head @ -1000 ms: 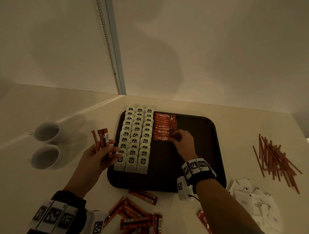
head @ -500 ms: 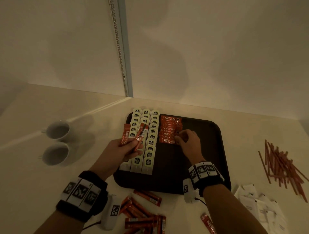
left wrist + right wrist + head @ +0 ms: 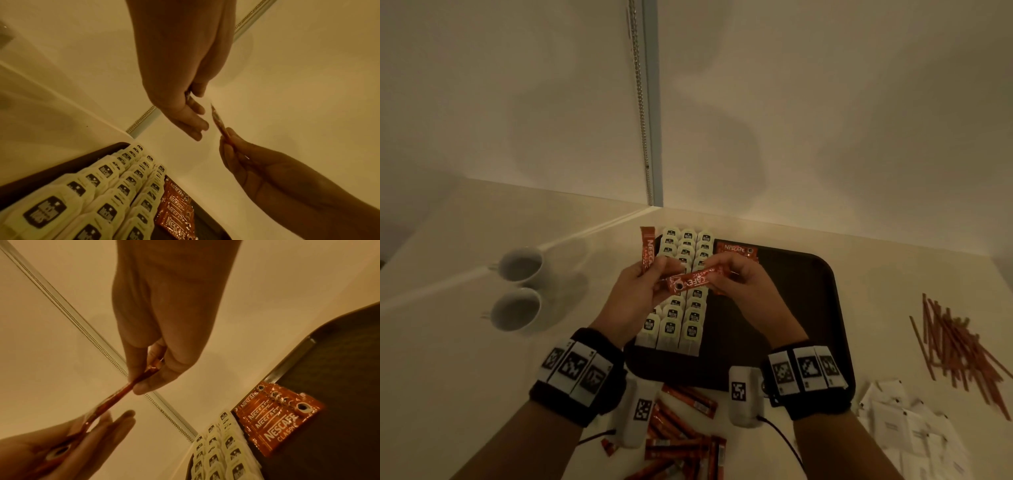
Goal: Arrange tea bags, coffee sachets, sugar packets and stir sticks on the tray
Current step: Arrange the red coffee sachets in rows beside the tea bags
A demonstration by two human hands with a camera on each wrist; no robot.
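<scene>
Two hands meet above a dark brown tray [image 3: 808, 308] with rounded corners, which lies under and beyond our wrists. Three neat rows of pale tea bags [image 3: 681, 318] with dark labels fill the tray's side beneath our left hand [image 3: 633, 301]. Just past our right hand [image 3: 748, 294] a short overlapped stack of orange Nescafé sachets [image 3: 738, 249] lies flat beside those rows. Out to the right of our right wrist a loose heap of reddish stir sticks [image 3: 955, 346] sprawls on the counter, and white sugar packets [image 3: 904, 421] lie nearer us on that side. More orange sachets [image 3: 681, 435] lie scattered between our forearms, off the tray. Two white cups [image 3: 518, 287] stand left of our left hand. We share one sachet [image 3: 695, 279], a slim orange stick with white lettering and a small cup picture: our right thumb and fingers pinch one end, our left fingers curl round the other. Our left hand also holds a second sachet [image 3: 646, 251] upright.
</scene>
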